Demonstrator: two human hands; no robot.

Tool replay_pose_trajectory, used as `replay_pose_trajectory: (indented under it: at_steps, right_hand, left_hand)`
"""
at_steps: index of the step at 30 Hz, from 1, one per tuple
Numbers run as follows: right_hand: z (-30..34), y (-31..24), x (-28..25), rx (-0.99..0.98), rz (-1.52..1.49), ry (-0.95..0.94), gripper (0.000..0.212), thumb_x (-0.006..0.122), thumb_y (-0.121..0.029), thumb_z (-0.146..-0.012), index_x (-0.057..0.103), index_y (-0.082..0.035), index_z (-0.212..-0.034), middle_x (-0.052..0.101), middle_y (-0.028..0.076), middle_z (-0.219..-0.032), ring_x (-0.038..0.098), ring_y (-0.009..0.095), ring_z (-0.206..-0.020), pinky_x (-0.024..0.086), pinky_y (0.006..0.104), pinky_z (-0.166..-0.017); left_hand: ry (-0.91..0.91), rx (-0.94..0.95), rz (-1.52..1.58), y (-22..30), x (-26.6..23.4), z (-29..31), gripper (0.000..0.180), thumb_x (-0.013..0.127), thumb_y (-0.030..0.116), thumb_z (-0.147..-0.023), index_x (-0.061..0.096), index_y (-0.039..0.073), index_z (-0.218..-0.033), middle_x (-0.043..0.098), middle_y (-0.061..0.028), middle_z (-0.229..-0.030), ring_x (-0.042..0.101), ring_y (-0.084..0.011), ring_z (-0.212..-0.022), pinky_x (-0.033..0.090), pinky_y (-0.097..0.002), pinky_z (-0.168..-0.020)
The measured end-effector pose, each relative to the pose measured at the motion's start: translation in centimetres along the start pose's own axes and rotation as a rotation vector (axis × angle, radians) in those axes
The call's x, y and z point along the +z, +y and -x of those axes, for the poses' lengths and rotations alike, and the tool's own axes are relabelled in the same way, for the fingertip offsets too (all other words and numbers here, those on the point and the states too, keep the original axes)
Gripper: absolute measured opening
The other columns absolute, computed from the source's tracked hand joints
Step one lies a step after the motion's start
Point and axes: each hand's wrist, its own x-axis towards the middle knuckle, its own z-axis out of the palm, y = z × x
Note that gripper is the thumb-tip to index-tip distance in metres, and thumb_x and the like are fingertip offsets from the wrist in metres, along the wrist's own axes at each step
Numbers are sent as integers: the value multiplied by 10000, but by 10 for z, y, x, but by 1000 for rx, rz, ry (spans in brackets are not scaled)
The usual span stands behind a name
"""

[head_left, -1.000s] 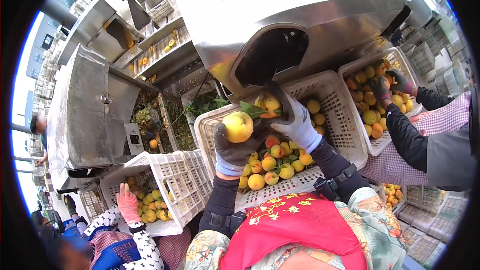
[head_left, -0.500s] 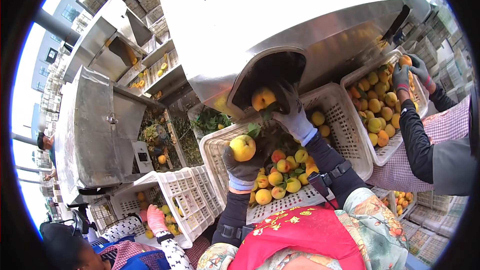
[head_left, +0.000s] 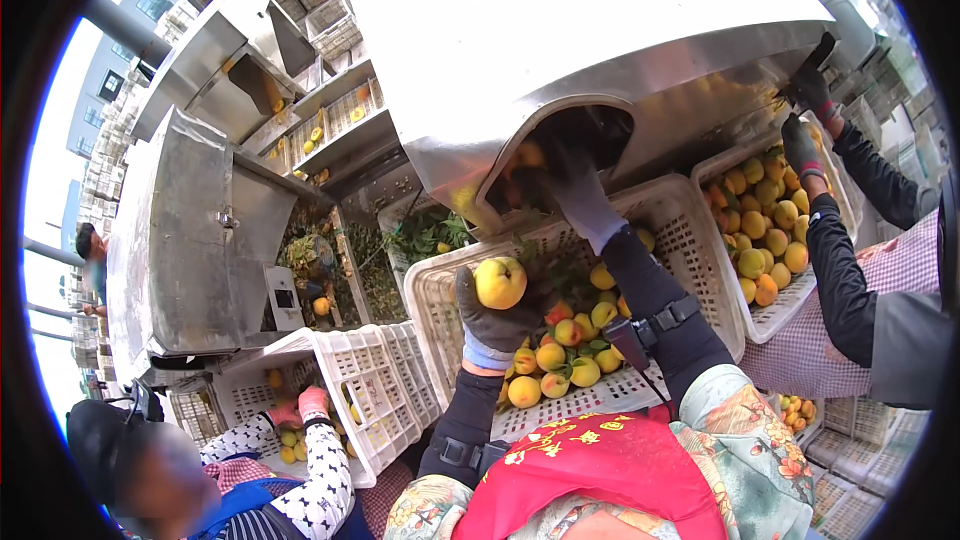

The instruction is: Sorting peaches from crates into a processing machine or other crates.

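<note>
Yellow peach (head_left: 500, 283), seated in the left grip (head_left: 492, 328) above the crate. I see the grip curled about the fruit's 9 and 6 o'clock sides, holding it, so that the peach rises clear of the glove toward 12 o'clock.

The right grip (head_left: 578, 188) lies at 1 o'clock from the peach, well apart from it, and reaches into the dark opening (head_left: 597, 130) of a metal hood (head_left: 600, 30). It is blurred and shaded; I cannot tell whether it is spread or pinching. A second fruit (head_left: 530, 154), also blurred, shows near its 10 o'clock side; contact is unclear.

Below, the white crate (head_left: 695, 240) carries a heap of loose peaches (head_left: 560, 355), at 5 o'clock from the held one. Green leaves (head_left: 435, 235) lie at 10 o'clock, outside the crate.

Farther out, I find a tilted white basket (head_left: 370, 375) at 8 o'clock with a co-worker (head_left: 265, 500) beyond it, a metal cabinet (head_left: 165, 240) at 9 o'clock, and another co-worker (head_left: 840, 280) at 3 o'clock, beside a fruit-filled bin (head_left: 775, 320).
</note>
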Motion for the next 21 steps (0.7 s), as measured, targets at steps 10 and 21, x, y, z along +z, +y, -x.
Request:
replay_pose_trajectory:
  at_steps: [10,21]
  right_hand:
    - [7,-103,-100,164,-576,-302,755,735,-281,-717,430,-27,-1359,582,157,-1219,547,261,-1101,396,402,-974]
    - [34,-79,-68,127,-252,-88,825,727,-198,-646,371,-40,-1374,498,187,-1261,463,380,-1135,307,491,-1022]
  left_hand:
    - [-78,0,-17,12,28,8,744,452,749,-772,553,135,-1181,609,-107,-1132,535,-334,-1130,325,-607,-1012]
    - [-250,197,-513,1,-6,-7,446,445,259,-986,385,43,-1372,509,-95,-1297,529,-220,-1158,443,-391,-978]
